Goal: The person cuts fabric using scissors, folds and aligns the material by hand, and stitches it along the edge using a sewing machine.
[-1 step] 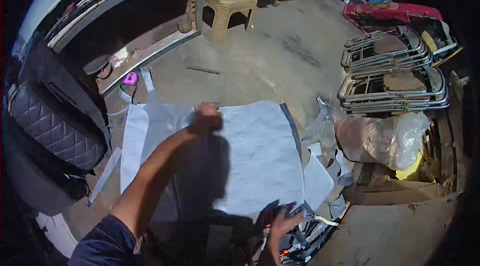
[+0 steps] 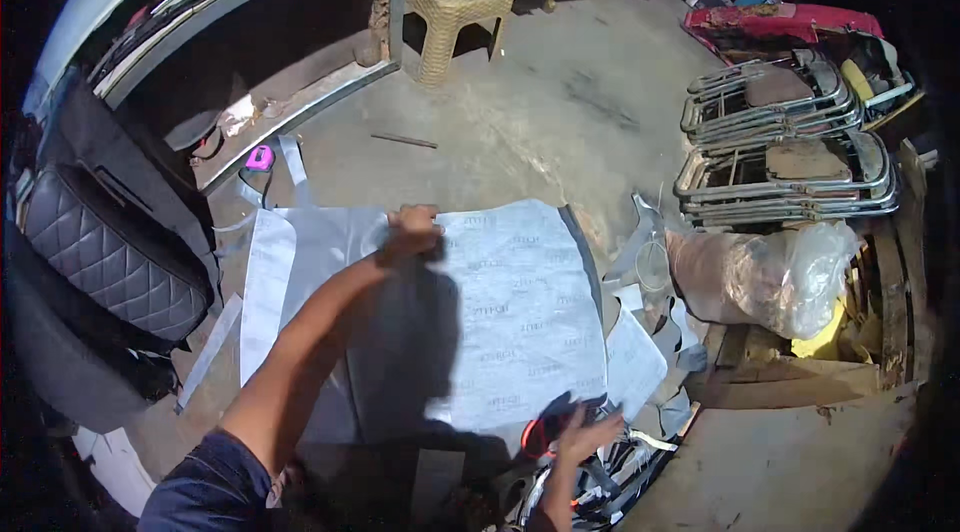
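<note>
A large sheet of material (image 2: 520, 312), white with faint print on its right part and smooth grey on its left, lies on the floor before me. At its far edge, where grey meets white, my left hand (image 2: 413, 227) grips the sheet with bent fingers. My left forearm crosses the grey part and throws a dark shadow. My right hand (image 2: 585, 437) is open and holds nothing, fingers spread, above a pile of dark strips and tools (image 2: 600, 482) by the sheet's near right corner. A red-orange loop (image 2: 537, 437), perhaps a scissors handle, shows beside it.
A pink tape measure (image 2: 260, 159) and pale offcut strips lie at the far left. A black quilted seat (image 2: 105, 252) stands at the left. Folded metal chairs (image 2: 790, 177) and a plastic-wrapped roll (image 2: 745, 272) are at the right, a tan stool (image 2: 455, 7) farther back.
My right hand has shifted slightly up and to the right, and its fingers now point right. More of the red-orange loop shows. My left hand stays at the far edge.
</note>
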Tool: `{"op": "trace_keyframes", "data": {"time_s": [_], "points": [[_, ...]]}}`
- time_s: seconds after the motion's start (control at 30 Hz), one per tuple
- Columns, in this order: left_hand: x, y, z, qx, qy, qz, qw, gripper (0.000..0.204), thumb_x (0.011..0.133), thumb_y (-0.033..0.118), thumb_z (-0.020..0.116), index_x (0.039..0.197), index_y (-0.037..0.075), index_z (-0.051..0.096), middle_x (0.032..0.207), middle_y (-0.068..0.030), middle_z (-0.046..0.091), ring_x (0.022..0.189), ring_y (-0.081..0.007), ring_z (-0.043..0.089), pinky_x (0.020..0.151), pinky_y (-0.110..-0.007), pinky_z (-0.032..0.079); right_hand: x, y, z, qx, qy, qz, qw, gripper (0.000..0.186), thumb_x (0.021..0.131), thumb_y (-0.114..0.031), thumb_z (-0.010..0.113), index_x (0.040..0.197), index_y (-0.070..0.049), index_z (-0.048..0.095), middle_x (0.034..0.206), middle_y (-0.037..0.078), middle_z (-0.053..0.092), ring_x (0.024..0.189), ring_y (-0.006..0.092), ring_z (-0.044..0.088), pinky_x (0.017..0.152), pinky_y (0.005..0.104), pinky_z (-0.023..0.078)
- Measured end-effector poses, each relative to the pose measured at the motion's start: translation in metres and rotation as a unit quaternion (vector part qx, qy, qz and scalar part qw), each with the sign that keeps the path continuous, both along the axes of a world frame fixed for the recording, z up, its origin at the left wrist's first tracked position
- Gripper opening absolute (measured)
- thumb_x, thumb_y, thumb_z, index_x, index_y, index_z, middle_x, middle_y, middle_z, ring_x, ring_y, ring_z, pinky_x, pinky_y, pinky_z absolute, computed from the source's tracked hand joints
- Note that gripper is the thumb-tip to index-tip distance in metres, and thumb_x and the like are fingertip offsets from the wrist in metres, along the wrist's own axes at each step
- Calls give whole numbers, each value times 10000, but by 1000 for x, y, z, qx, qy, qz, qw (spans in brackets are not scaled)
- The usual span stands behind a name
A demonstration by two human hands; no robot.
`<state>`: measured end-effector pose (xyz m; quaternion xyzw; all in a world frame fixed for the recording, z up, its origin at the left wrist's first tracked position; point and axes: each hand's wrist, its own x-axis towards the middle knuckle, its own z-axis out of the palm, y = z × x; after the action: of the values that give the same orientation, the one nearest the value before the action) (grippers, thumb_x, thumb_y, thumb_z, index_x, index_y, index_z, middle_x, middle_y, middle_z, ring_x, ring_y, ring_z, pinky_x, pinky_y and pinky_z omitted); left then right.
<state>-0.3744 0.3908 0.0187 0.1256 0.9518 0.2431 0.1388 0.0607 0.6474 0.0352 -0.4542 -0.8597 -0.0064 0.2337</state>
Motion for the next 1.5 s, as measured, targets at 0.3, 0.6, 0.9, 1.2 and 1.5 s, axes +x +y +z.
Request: {"op": "trace_keyframes", "data": {"time_s": [0.3,0.6,0.9,1.2,1.5], "points": [[10,-3,-13,52,152,22,987,253,750,316,741,973,201,778,952,-100,727,1012,-376,614,806,-590,428,-66,81,45,-177,-52,173,967,254,802,-133,721,1007,15,713,918,226,692,828,372,676,743,421,524],[1,-35,11,-22,15,-12,1000,371,894,397,704,1216,215,729,1178,-52,705,1164,-292,554,990,-499,425,-61,-144,70,-654,131,353,656,405,890,-187,661,1283,-98,625,1220,150,670,1062,348,663,883,438,541],[10,-20,26,-26,1,-31,999,335,877,362,699,1161,186,735,1134,-70,711,1124,-307,561,966,-504,407,-60,-201,78,-306,-53,687,657,413,882,-227,671,1293,-186,648,1305,97,650,1127,336,652,971,463,530],[6,-36,15,-4,29,6,1000,301,861,326,695,1106,157,740,1091,-88,717,1084,-323,569,942,-510,390,-11,-134,56,-418,-7,522,743,408,799,-95,684,1206,-99,688,1203,111,695,1027,318,691,914,407,549],[4,-26,-3,47,75,42,995,268,844,291,690,1051,129,746,1047,-106,723,1043,-339,576,918,-515,373,-54,-37,103,-367,182,161,898,310,966,-187,640,1189,27,659,1133,186,701,1053,263,661,947,369,493]]}}
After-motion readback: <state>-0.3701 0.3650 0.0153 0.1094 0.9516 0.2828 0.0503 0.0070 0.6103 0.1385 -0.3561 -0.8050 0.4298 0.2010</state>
